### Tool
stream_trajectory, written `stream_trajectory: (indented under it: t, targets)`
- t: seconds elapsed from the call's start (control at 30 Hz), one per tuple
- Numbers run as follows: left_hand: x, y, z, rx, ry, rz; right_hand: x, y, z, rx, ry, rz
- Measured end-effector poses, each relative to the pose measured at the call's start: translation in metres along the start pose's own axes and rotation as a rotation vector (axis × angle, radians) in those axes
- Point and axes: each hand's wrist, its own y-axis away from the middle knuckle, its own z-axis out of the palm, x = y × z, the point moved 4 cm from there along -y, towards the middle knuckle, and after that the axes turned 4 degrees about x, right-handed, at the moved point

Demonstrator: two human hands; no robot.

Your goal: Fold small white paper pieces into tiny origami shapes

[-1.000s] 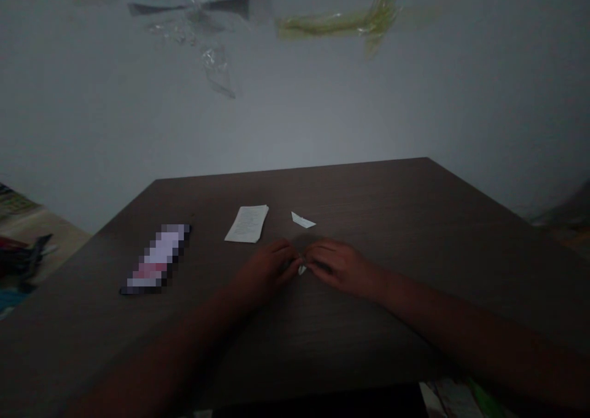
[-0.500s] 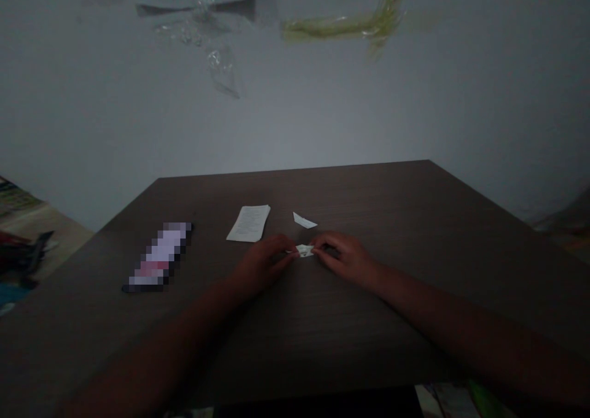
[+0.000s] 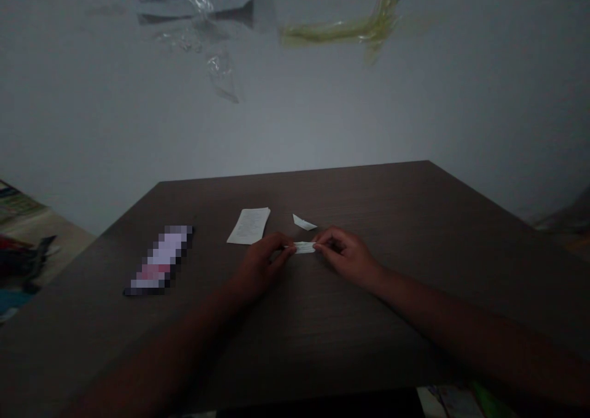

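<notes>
Forearms (image 3: 428, 301): reaching in over the table (image 3: 391, 209) from the near left and near right
Phone-like object (image 3: 161, 258): at the left, apart from the hands, its surface pixelated
Left hand (image 3: 262, 261): thumb and fingers pinched closed on the left end of the paper strip (image 3: 305, 247)
Right hand (image 3: 348, 255): a matching pinch on the right end, the fingertips farther from the other hand's than a second ago
Paper strip: between the hands, mid-table; the small bunched piece now shows as a longer, flatter band, so its shape seems to be opening out; exact folds too small to tell
Sheet stack (image 3: 249, 226): just beyond the left hand
Folded paper (image 3: 304, 222): just beyond the strip, unheld
Wall (image 3: 345, 110): at the far side, yellow tape (image 3: 322, 34) on it
</notes>
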Motion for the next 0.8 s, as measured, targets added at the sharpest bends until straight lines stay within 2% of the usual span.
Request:
stream_trajectory:
  t: [0.2, 0.4, 0.53, 0.8]
  targets:
    - [-0.005, 0.003, 0.007, 0.019, 0.009, -0.055, 0.002, 0.002, 0.006, -0.023, 0.024, 0.007]
    - [-0.002, 0.008, 0.023, -0.039, 0.043, 0.015, 0.004, 0.006, 0.014, -0.07, -0.056, 0.071]
    - [0.0, 0.011, 0.026, -0.09, 0.056, 0.033, 0.005, 0.007, 0.016, -0.096, -0.084, 0.114]
    - [0.002, 0.008, 0.023, -0.167, 0.124, -0.081, 0.002, 0.006, 0.016, -0.098, -0.161, 0.164]
